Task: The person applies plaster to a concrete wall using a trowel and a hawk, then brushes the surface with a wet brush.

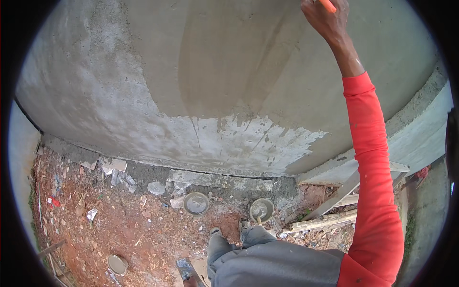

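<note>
My right hand [326,18], at the end of a red sleeve, is raised to the top edge against the grey plastered wall [158,52]. Its fingers are closed round an orange handle [328,5]; the rest of that tool is cut off by the frame. A dark, wet-looking patch [215,71] spreads down the plaster left of the hand, with drips over a paler, rough band [239,143] lower down. At the bottom edge, a brown shape that looks like part of my left hand [190,282] is beside a flat grey blade-like piece [183,269]; its fingers cannot be made out.
By the wall's foot stand a round bowl [196,204] and a bucket [262,210] with a handle sticking out. Another round container [117,264] sits at lower left. Rubble litters the red soil [158,239]. Wooden poles [325,221] and a slanting plank [340,193] lie at right.
</note>
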The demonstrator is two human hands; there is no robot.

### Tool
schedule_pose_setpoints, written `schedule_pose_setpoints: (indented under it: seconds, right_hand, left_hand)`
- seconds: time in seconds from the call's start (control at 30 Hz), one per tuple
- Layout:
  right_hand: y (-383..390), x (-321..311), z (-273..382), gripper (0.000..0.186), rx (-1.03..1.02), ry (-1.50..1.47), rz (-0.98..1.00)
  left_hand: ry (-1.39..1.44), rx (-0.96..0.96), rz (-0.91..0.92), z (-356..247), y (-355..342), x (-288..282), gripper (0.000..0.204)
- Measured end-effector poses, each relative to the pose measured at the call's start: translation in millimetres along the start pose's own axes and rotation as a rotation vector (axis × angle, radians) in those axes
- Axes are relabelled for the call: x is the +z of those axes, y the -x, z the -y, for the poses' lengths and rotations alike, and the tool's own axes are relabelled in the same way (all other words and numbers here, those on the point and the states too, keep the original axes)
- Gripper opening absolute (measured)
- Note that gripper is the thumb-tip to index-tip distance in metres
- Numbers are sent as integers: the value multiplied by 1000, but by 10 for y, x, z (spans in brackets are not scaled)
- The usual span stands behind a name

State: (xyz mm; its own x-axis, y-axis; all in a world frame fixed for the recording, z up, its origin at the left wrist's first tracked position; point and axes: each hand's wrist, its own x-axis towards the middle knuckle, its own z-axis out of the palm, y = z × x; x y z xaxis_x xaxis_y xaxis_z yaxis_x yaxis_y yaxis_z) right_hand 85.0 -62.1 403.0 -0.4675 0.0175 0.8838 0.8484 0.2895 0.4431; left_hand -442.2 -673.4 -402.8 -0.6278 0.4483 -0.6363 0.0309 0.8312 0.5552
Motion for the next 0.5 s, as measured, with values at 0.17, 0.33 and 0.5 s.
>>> schedule_pose_setpoints:
  seconds: [0.17, 0.33, 0.5]
  right_hand:
    - [1551, 166, 540, 57, 45, 39, 377]
    - [3792, -36, 1167, 33, 83, -277, 1109]
    - [2106, -230, 323, 45, 199, -234, 731]
  left_hand:
    - [-181, 40, -13, -479, 123, 521, 32]
    - [-99, 230, 68, -1123, 211, 880, 36]
    - [61, 282, 376, -420, -79, 350, 43]
